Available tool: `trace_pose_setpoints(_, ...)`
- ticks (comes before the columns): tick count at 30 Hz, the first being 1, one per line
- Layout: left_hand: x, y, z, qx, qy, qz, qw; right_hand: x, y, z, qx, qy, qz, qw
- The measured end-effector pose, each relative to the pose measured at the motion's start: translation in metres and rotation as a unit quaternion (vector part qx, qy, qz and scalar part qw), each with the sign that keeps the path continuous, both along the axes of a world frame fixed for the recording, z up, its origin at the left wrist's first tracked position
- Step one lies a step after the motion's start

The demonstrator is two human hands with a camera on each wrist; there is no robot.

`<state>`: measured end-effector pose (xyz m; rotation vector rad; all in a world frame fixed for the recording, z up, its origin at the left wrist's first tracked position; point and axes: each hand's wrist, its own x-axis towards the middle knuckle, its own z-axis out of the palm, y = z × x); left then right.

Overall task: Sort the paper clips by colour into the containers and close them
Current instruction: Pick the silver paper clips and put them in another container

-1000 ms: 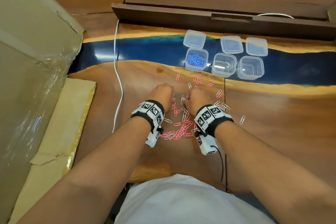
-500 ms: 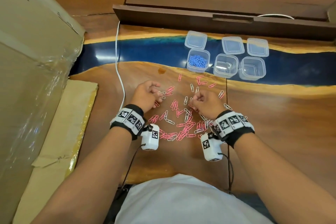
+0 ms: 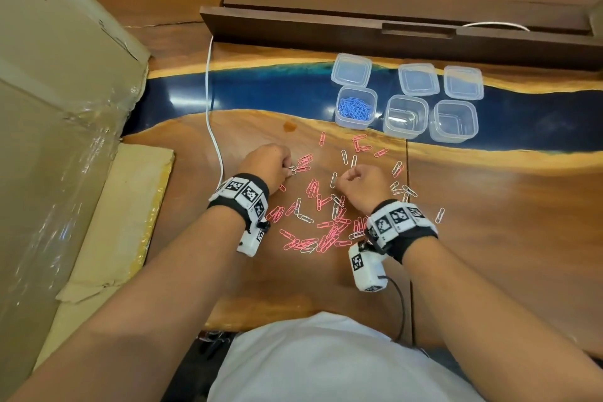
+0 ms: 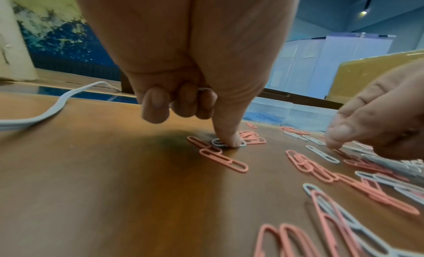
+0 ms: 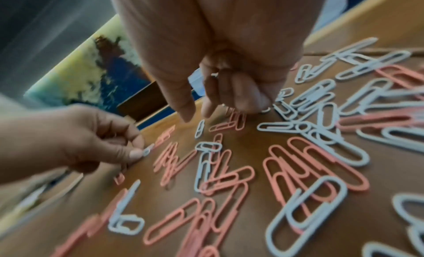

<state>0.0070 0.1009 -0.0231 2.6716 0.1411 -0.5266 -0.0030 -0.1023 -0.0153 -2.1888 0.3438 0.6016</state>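
Pink and white paper clips (image 3: 326, 225) lie scattered on the wooden table between my hands. My left hand (image 3: 288, 170) has its fingers curled round white clips (image 4: 204, 89), and its fingertip presses a white clip (image 4: 218, 142) lying among pink ones. My right hand (image 3: 344, 178) is curled too, a bit of white clip (image 5: 214, 75) showing inside its fingers, with thumb and forefinger just above a white clip (image 5: 199, 128). One clear container (image 3: 355, 108) holds blue clips. Two more containers (image 3: 406, 116) (image 3: 453, 121) stand open beside it, their three lids (image 3: 418, 79) behind.
A white cable (image 3: 208, 101) runs down the table left of my left hand. A large wrapped cardboard box (image 3: 58, 108) and a flat cardboard sheet (image 3: 124, 206) fill the left side. A dark wooden ledge (image 3: 359, 33) borders the table behind the containers.
My hands have drawn apart from the middle of the pile and the wrists have swung outward. The left hand now works at the clips on the pile's far left.
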Motion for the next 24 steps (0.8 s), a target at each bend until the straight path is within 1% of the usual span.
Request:
trace_pose_setpoints(1,0.001,0.0,-0.001,0.006,0.013,-0.007,1.0,0.002,0.004,-0.002,-0.036,-0.018,0.019,0.999)
trace_pose_setpoints(3,0.0,-0.002,-0.001,0.017,0.025,-0.025,0.999,0.005,0.012,-0.004,-0.103,-0.027,0.063,0.992)
trace_pose_setpoints(6,-0.004,-0.004,-0.004,0.036,0.01,-0.052,0.998,0.011,0.021,-0.003,-0.162,-0.024,0.098,0.982)
trace_pose_setpoints(11,-0.006,-0.006,-0.003,0.057,0.005,-0.081,0.995,0.015,0.026,0.0,-0.201,-0.013,0.173,0.964)
trace_pose_setpoints(13,-0.008,-0.008,-0.002,0.065,-0.006,-0.092,0.994,0.017,0.027,0.001,-0.213,-0.013,0.227,0.95)
trace_pose_setpoints(15,-0.012,-0.01,-0.002,0.07,-0.02,-0.097,0.993,0.019,0.026,0.004,-0.24,0.017,0.281,0.929)
trace_pose_setpoints(16,-0.013,-0.01,-0.003,0.07,-0.029,-0.096,0.993,0.019,0.025,0.006,-0.246,0.022,0.296,0.923)
trace_pose_setpoints(17,-0.015,-0.011,-0.003,0.067,-0.035,-0.092,0.993,0.018,0.022,0.006,-0.241,0.005,0.302,0.922)
trace_pose_setpoints(19,-0.018,-0.01,-0.004,0.055,-0.046,-0.08,0.994,0.014,0.017,0.008,-0.209,-0.041,0.289,0.933)
trace_pose_setpoints(21,-0.021,-0.009,-0.003,0.042,-0.049,-0.069,0.996,0.011,0.01,0.011,-0.136,-0.039,0.233,0.962)
trace_pose_setpoints(23,-0.022,-0.005,-0.002,0.011,-0.047,-0.04,0.998,0.012,0.003,0.014,-0.013,0.003,0.114,0.993)
trace_pose_setpoints(24,-0.022,-0.003,-0.003,-0.02,-0.043,-0.014,0.999,0.012,-0.002,0.014,0.071,0.035,0.039,0.996)
